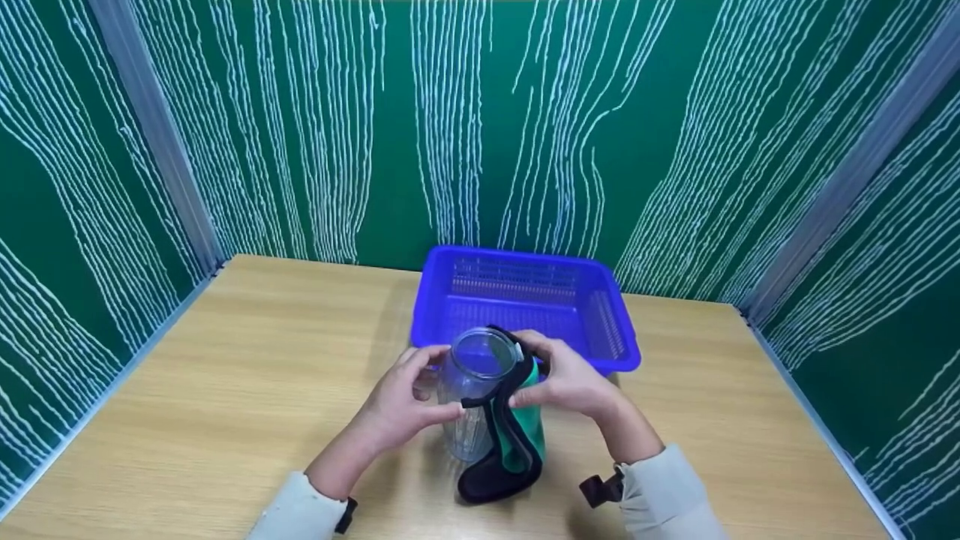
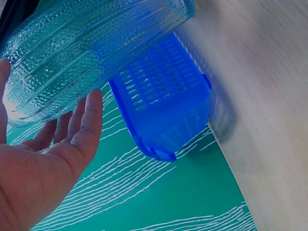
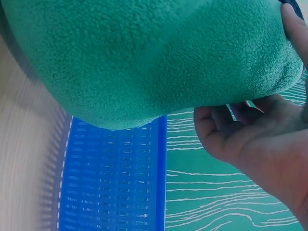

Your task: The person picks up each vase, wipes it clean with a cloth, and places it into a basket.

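A clear ribbed glass jar (image 1: 469, 420) with an open round mouth is in front of me, upright and slightly tilted. My left hand (image 1: 394, 401) grips around its upper left side, fingers behind and thumb in front near a black fabric tip. In the left wrist view, the fingers of my left hand (image 2: 62, 134) curve beside the bumpy jar (image 2: 77, 57). A fuzzy green cloth piece with black edging (image 1: 531, 427) wraps along the jar's right side, its black lower end folded out below. My right hand (image 1: 562, 379) pinches its upper part; plush green cloth (image 3: 144, 62) fills the right wrist view.
Behind the jar sits a blue-purple plastic basket (image 1: 517, 300) with slotted walls, near the table's back edge. The wooden table (image 1: 247, 390) is enclosed by green panels (image 1: 390, 150) with white wavy lines and grey corner posts.
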`<state>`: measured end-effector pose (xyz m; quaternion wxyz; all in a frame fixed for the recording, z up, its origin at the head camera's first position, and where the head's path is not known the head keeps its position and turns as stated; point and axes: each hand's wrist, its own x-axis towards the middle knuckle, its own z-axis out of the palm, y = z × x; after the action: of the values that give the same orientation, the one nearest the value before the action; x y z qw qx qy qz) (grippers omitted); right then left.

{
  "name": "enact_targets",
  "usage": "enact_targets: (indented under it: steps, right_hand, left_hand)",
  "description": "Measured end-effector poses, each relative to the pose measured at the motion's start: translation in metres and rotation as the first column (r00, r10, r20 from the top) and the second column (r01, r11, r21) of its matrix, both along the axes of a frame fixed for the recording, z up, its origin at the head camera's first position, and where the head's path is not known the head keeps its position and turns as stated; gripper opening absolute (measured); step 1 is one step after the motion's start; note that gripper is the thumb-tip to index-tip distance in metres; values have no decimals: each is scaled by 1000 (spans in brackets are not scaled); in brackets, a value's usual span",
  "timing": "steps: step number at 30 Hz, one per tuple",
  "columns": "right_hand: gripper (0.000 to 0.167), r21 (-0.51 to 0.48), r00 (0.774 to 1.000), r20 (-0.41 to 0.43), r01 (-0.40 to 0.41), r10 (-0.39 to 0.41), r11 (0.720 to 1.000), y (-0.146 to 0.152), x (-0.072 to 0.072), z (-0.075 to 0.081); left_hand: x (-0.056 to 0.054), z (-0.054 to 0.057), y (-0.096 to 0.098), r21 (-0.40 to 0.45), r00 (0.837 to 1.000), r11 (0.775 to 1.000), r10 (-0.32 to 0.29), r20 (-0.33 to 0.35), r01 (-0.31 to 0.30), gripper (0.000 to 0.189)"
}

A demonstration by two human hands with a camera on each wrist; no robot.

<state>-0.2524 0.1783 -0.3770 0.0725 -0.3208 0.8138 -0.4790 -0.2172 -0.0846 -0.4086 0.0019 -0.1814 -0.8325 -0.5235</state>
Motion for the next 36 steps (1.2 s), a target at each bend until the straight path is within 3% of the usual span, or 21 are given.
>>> enact_targets:
  steps: [26,36]
  right_hand:
    - [83,77,998,36,41,-44,996,5,2,-21]
    - [64,74,997,59,45,-50,996,4,1,-37]
  left_hand:
    - [0,-1,0,-8,999,1000,8,-33,-8,73]
    - [2,1,0,-10,1000,1000,14,2,-14,74]
